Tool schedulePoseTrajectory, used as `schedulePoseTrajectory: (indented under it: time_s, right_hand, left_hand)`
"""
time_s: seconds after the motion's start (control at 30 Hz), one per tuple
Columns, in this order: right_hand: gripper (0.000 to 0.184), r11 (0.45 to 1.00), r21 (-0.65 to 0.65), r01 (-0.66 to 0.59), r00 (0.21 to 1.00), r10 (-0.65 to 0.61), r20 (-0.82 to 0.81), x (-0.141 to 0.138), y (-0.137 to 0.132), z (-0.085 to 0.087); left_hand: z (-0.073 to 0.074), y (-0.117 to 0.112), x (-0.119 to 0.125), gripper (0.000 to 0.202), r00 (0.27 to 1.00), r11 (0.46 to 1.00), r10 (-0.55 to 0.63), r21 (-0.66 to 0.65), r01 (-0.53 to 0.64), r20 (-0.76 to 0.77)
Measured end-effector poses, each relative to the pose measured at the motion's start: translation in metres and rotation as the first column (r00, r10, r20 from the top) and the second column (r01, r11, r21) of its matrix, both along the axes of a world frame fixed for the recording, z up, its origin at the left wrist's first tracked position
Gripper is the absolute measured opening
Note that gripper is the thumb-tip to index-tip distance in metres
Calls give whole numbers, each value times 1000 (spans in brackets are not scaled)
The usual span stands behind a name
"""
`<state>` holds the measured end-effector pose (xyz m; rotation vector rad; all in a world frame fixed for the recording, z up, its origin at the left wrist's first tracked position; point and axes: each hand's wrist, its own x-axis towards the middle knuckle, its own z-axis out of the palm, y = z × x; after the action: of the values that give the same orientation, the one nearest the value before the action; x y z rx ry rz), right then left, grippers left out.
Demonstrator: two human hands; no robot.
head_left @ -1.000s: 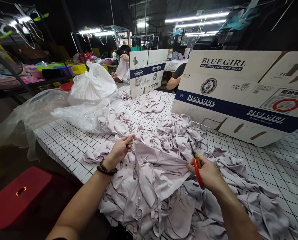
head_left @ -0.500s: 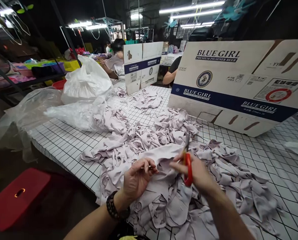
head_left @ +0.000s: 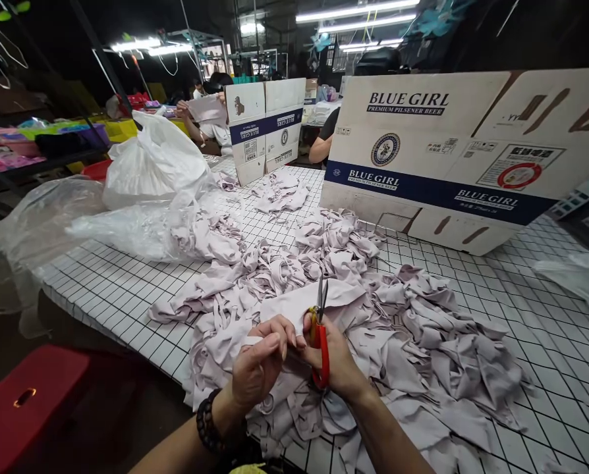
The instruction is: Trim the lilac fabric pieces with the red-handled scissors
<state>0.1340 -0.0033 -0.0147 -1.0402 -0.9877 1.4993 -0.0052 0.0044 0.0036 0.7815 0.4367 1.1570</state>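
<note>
Scissors (head_left: 323,352) with red handles sit in my right hand (head_left: 344,368), blades pointing up and slightly apart. My left hand (head_left: 259,365), with a dark beaded bracelet at the wrist, is closed in a pinch on a pale lilac fabric strip (head_left: 252,340). The fingertips of both hands nearly meet; whether the right fingers also touch the cloth is hard to see. Beneath and around them spreads a heap of crumpled pale lilac fabric pieces (head_left: 452,355), with a smoother flat piece (head_left: 287,303) just beyond my hands.
A white gridded table (head_left: 111,296) carries the heap. Flattened beer cartons stand upright, a large one (head_left: 423,145) at right and a smaller one (head_left: 265,131) behind. Plastic bags (head_left: 156,164) lie at left, a red stool (head_left: 32,395) below. A co-worker (head_left: 215,125) holds up cloth.
My right hand has moved left with the scissors, close to my left hand. My left hand has shifted slightly left and down in view. The co-worker has raised a cloth piece.
</note>
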Motion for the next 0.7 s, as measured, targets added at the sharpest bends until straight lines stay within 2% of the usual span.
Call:
schedulePoseTrajectory:
  time_s: [0.13,0.23,0.3,0.33,0.4,0.43,0.47,0.5,0.53,0.57,0.6,0.63,0.7]
  right_hand:
    - [38,1000,2,-4,1000,4,5,-2,0,-9]
    - [34,996,33,85,995,-86,43,5,-1,-10]
    - [31,985,65,163,983,-168,79,14,-1,-7]
    - [30,978,77,193,975,-200,98,18,-2,-6]
    - [28,970,91,226,962,-237,134,26,-3,-4]
    - [28,967,97,234,958,-247,149,29,-3,-4]
    - [28,966,103,236,954,-251,162,31,-4,-4]
    - [28,966,109,234,953,-250,172,33,-4,-5]
    - [27,967,116,228,952,-246,182,34,-5,-6]
    - [26,968,124,220,951,-241,192,35,-6,-7]
    - [24,969,132,211,951,-235,203,35,-7,-8]
    - [23,969,139,203,949,-230,215,36,-8,-8]
    - [21,969,154,190,944,-224,241,38,-11,-7]
  left_hand:
    - [-3,-8,2,22,996,996,-69,-58,72,51]
    - [-14,-22,-1,15,995,982,-84,-164,90,45]
    - [-26,-33,-8,25,995,954,-93,-287,82,-23]
    - [-33,-36,-13,32,987,931,-136,-351,99,-81]
    - [-41,-39,-25,40,932,877,-293,-449,172,-216]
    - [-41,-38,-29,42,887,868,-356,-456,196,-296]
    - [-39,-35,-33,45,844,889,-365,-418,189,-393]
    - [-33,-30,-34,46,812,932,-304,-331,146,-498]
    - [-25,-23,-34,46,787,977,-182,-201,75,-590]
    - [-17,-16,-30,41,758,998,-43,-57,7,-651]
    - [-9,-8,-25,35,729,998,59,62,-23,-682]
    - [-2,0,-18,31,710,991,95,134,-1,-697]
    - [6,15,-2,36,713,977,-5,148,152,-701]
